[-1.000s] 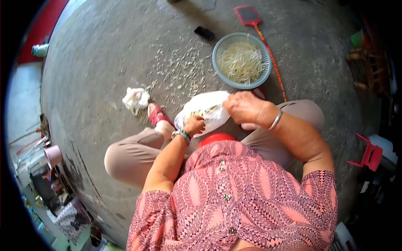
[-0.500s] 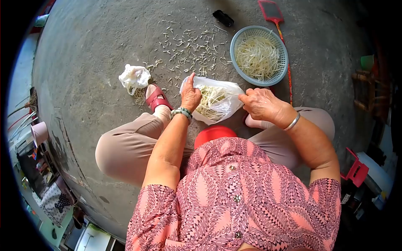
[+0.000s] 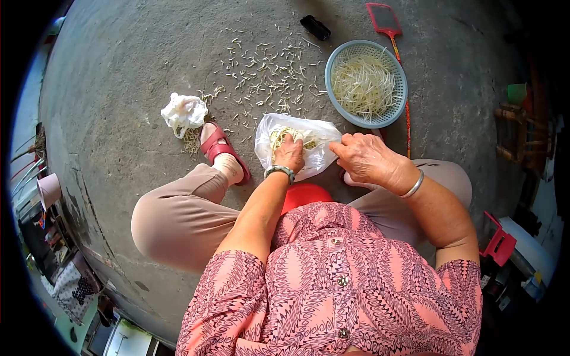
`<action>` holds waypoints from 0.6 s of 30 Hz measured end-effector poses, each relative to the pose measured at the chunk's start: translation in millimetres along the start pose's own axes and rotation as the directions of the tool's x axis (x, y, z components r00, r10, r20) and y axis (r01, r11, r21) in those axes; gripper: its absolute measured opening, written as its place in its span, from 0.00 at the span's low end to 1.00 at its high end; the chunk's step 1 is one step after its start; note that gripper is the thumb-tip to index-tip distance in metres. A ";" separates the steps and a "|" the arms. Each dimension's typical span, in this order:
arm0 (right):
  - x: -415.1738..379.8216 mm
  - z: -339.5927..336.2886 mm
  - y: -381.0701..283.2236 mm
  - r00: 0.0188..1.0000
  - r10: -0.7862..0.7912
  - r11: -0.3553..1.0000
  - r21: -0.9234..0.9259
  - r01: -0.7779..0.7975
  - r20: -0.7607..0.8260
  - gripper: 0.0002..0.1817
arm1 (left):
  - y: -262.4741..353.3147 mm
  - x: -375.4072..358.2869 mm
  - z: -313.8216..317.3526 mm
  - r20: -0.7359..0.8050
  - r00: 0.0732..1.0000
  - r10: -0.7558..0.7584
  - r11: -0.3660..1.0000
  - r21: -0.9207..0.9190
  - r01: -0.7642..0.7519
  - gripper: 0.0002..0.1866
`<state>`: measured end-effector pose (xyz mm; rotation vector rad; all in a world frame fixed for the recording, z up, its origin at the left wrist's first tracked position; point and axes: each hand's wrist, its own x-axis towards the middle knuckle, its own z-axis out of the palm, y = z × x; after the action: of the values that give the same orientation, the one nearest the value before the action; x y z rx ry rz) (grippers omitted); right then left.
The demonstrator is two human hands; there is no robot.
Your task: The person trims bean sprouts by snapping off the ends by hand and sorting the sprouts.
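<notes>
In the white plastic bag (image 3: 320, 156), the left hand (image 3: 290, 155) dips among pale sprouts (image 3: 278, 137), its hidden fingertips' grip impossible to tell, while the right hand (image 3: 371, 159) pinches the bag's right edge, best held taut for easy reach.

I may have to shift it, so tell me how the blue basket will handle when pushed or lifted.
The basket looks like thin, perforated plastic, so it's probably stiff and fairly light. Wide and shallow, it seems unlikely to tip if slid. The sprouts lie loose in a heap, so a sharp tilt could spill some.
</notes>
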<state>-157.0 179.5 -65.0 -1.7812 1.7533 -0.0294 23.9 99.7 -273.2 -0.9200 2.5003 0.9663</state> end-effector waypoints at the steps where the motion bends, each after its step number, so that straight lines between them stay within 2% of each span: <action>1: -0.5 1.0 0.5 1.000 0.001 1.000 -0.006 -0.001 -0.008 0.07 | -5.5 -0.6 6.7 0.007 1.000 0.016 1.000 0.016 -0.016 0.13; 3: -1.4 2.4 1.6 1.000 0.003 1.000 -0.020 -0.003 -0.027 0.07 | -9.6 2.3 11.2 -0.009 0.998 0.064 0.997 0.042 -0.064 0.14; 6: -1.4 6.5 4.9 0.999 -0.010 0.998 -0.062 0.007 -0.034 0.16 | -5.5 6.0 2.8 0.009 0.998 0.066 0.995 0.071 -0.066 0.10; 9: -0.5 3.0 5.0 0.999 -0.004 0.998 -0.064 0.002 -0.045 0.16 | -9.1 11.6 9.1 0.069 0.996 0.061 0.995 0.078 -0.067 0.07; 10: -1.5 0.9 4.7 0.999 0.004 0.999 -0.052 -0.006 -0.047 0.13 | -9.8 11.5 10.5 0.040 0.997 0.060 0.996 0.068 -0.063 0.06; 12: -2.9 -4.4 4.2 0.998 0.018 1.000 -0.023 -0.019 -0.056 0.09 | -15.0 11.3 14.3 0.016 0.998 0.068 0.997 0.024 -0.068 0.06; 14: -4.0 -3.7 7.5 0.998 0.014 1.000 -0.012 -0.014 -0.067 0.10 | -18.5 10.5 14.7 -0.024 0.999 0.040 0.999 0.002 -0.040 0.06; 17: -2.1 -0.3 14.9 0.994 -0.006 0.999 -0.033 0.003 -0.108 0.09 | -16.3 -3.4 -7.9 -0.066 0.997 0.027 0.974 -0.224 -0.041 0.05; 18: 0.2 -0.9 15.1 0.993 0.000 0.999 -0.038 -0.005 -0.119 0.08 | -16.9 -6.4 -10.1 -0.133 0.991 0.019 0.975 -0.217 -0.048 0.04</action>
<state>-170.9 180.2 -71.1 -1.8382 1.8509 -0.1035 39.4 86.1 -271.1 -1.0405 2.5602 1.2517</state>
